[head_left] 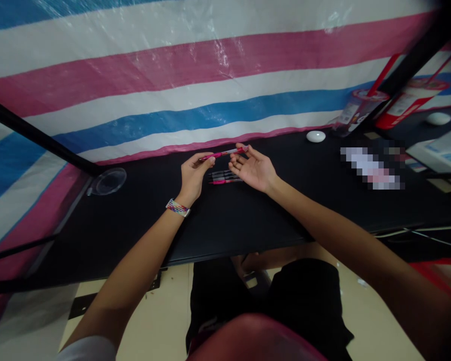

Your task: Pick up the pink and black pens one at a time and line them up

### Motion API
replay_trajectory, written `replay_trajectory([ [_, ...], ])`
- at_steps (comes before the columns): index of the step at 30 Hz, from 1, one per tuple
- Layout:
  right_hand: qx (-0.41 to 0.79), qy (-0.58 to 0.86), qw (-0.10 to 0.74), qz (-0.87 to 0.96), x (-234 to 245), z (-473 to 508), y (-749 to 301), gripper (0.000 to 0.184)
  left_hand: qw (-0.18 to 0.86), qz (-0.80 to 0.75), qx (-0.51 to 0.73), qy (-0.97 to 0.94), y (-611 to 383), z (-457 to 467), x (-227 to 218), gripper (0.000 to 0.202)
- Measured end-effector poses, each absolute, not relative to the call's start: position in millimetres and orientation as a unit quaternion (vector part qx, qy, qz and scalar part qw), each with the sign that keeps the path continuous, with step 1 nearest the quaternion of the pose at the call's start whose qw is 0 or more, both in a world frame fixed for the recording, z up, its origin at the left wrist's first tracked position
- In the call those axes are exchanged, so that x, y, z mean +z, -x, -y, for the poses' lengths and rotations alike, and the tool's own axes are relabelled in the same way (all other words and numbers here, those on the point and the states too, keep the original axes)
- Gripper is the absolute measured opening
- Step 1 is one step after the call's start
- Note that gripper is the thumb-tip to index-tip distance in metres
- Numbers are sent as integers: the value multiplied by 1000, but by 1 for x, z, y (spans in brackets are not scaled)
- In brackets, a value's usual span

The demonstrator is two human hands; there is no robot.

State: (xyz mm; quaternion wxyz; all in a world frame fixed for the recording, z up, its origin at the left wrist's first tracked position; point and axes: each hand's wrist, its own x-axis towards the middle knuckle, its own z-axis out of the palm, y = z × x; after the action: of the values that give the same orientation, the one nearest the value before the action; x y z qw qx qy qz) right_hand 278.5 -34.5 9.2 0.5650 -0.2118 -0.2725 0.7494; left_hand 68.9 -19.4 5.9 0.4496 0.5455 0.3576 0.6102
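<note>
A pink pen (225, 152) is held up between my two hands, just over the black table. Its left end is pinched between the thumb and fingers of my left hand (193, 175), which has a patterned band at the wrist. My right hand (256, 169) is turned palm up, with thumb and forefinger closed on the pen's other end and the remaining fingers loosely curled. Beneath, several pens (221, 176) lie side by side in a row, dark ones behind and a pink one nearest me; my right fingers hide their right ends.
On the black table (135, 225) a clear round lid (108, 181) lies at the left. To the right are a white oval object (316, 137), a cup with a red straw (361, 110) and a red-and-white cup (411, 103). A striped sheet (195, 65) hangs behind.
</note>
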Motion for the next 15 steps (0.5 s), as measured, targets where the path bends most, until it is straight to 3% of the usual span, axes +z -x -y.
replay_trajectory([
  [7,755,223,548,283,20,39,-281,36,442,-366,612,-544,-69,20,8,15],
  [15,755,209,555,278,13,37,-282,22,451,-361,609,-543,-68,18,6,18],
])
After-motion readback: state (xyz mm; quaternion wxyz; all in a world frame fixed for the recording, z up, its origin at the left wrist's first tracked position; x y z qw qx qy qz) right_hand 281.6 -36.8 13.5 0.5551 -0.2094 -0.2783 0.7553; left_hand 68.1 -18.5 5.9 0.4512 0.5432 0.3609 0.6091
